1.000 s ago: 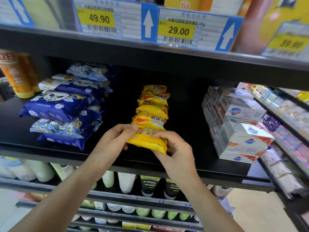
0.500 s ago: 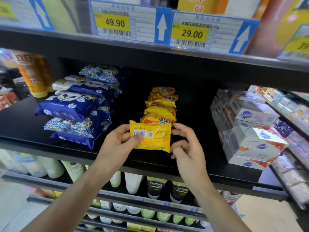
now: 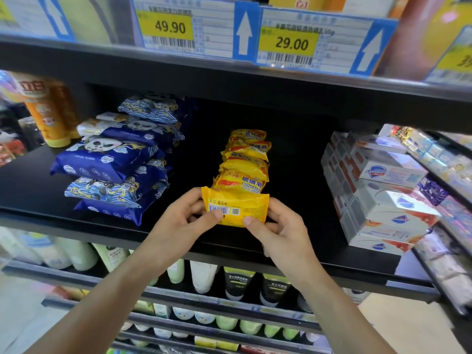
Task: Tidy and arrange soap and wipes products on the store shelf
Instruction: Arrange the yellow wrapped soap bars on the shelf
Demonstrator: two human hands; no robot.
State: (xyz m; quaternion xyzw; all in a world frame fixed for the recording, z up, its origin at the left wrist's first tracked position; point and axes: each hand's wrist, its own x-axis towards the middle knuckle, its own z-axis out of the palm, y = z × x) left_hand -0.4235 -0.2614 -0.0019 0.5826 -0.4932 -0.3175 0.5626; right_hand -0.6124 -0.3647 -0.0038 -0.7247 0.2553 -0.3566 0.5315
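- The black shelf (image 3: 38, 190) spans the whole view, its front lip running just under both hands.
- A stack of white boxed soaps (image 3: 378, 200) stands on the right end of the shelf, well apart from the hands.
- Dark blue wipes packs (image 3: 109, 172) printed with pandas lie piled on the left part of the shelf, the pile leaning a little.
- Orange bottles (image 3: 48, 108) stand at the far left, behind the wipes.
- A row of yellow sulfur soap packets (image 3: 242, 164) runs from mid-shelf toward the back, overlapping one another.
- The left hand (image 3: 178, 223) pinches the left edge of one yellow soap packet (image 3: 242, 208), thumb on the barcode side, fingers curled behind.
- The right hand (image 3: 278, 228) pinches the packet's right lower edge, thumb in front.
- That packet is held just in front of the row, barcode and QR code facing the camera, above the shelf's front edge.
- Price tags reading 49.90 (image 3: 169, 26) and 29.00 (image 3: 291, 43) hang on the shelf above.
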